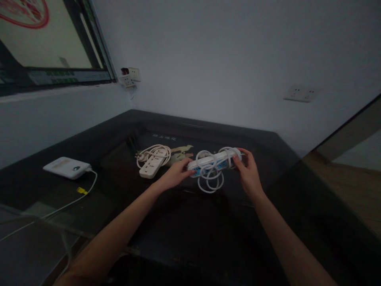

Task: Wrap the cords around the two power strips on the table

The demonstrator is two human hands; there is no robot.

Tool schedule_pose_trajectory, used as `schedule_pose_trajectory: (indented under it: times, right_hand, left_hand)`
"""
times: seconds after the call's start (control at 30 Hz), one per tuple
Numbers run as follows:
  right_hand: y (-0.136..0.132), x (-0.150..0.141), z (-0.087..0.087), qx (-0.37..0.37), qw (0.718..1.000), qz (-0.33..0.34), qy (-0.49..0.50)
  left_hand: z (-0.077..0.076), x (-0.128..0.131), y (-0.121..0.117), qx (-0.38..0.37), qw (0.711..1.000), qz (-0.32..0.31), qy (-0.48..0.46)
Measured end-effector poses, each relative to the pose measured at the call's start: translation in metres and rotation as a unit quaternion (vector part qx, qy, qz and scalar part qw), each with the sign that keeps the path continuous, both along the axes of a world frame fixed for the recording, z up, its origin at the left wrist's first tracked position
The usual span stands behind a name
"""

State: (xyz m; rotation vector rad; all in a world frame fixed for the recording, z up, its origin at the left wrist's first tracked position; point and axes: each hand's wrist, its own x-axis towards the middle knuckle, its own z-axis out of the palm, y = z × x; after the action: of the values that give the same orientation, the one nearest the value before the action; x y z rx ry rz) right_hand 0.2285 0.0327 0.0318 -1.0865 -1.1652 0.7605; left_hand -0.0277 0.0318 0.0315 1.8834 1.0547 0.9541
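Between my two hands is a white and blue power strip [222, 158], its white cord [210, 184] wound round it with loops hanging below. My left hand [180, 172] grips the strip's left end, thumb on the front. At the other end, my right hand [246, 169] holds it with the thumb on the near face and the fingers behind. The strip slants slightly, right end higher. Left of my left hand, a second, cream power strip [152, 165] lies on the dark table with its cord coiled over its far end.
A white box-shaped device [67, 167] with a cable [73, 202] and yellow tag [81, 191] lies on the left of the glossy black table [190, 230]. Wall sockets [300, 93] sit on the back wall, others [130, 77] in the corner by the window [71, 75].
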Motion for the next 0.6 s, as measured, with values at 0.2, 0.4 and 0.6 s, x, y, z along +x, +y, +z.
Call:
schedule_pose_trajectory:
  times: [0.2, 0.4, 0.6]
  right_hand:
    - [-0.039, 0.024, -0.021, 0.043, 0.992, -0.077, 0.086]
    - [-0.045, 0.029, -0.027, 0.049, 0.996, -0.023, 0.071]
    - [-0.047, 0.029, -0.032, 0.041, 0.997, -0.032, 0.054]
  left_hand:
    - [-0.034, 0.041, -0.010, 0.016, 0.999, -0.009, -0.050]
    - [-0.046, 0.037, -0.024, 0.026, 0.998, 0.011, -0.064]
    - [-0.047, 0.039, -0.028, 0.033, 0.998, 0.027, -0.045]
